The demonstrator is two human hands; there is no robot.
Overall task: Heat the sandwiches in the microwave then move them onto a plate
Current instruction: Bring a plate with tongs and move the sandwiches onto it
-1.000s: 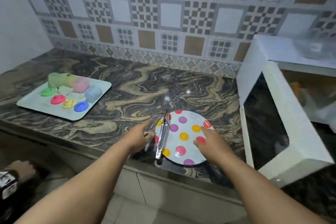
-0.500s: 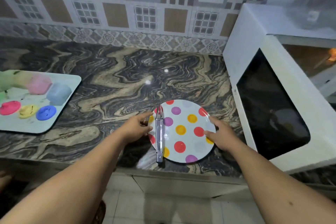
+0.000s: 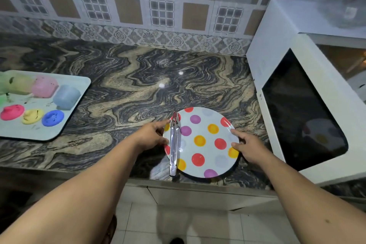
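Note:
A white plate (image 3: pixel 206 125) with coloured dots lies on the marble counter near its front edge. Metal tongs (image 3: pixel 174 144) rest across the plate's left side. My left hand (image 3: pixel 151 134) holds the left rim, with the edge between forefinger and thumb. On the right rim, my right hand (image 3: pixel 247 147) holds on the same way. At the right stands a white microwave (image 3: pixel 277 25) with its dark-glassed door (image 3: pixel 303 111) swung open toward me. Part of its lit interior (image 3: pixel 344 59) shows, but I see no sandwiches in it.
A pale tray (image 3: pixel 75 113) at the left carries several pastel cups and coloured lids. A clear plastic cover (image 3: pixel 348 10) sits on top of the microwave. The open door stands close to the plate's right side. Tiled wall runs behind the counter (image 3: pixel 138 77).
My right hand slid from over the plate to its right rim. My left hand closed in on the left rim beside the tongs. My view swung right and down.

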